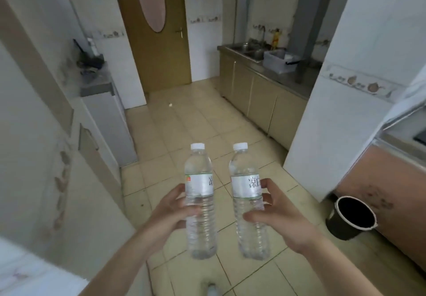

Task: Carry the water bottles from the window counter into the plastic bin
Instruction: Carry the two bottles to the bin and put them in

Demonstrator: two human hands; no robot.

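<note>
Kitchen floor tiles below; my left grip [171, 210] and right grip [275, 212] each wrap one bottle — left bottle [200, 200], right bottle [249, 201] — both upright, caps up.

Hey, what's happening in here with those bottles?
A person is walking through a tiled kitchen with a capped water bottle in each hand. The left hand grips the left bottle and the right hand grips the right bottle, both held upright over the floor. A clear plastic bin sits on the counter beside the sink ahead, so the bottles are not in it yet. A dark waste bin stands on the floor at right.
</note>
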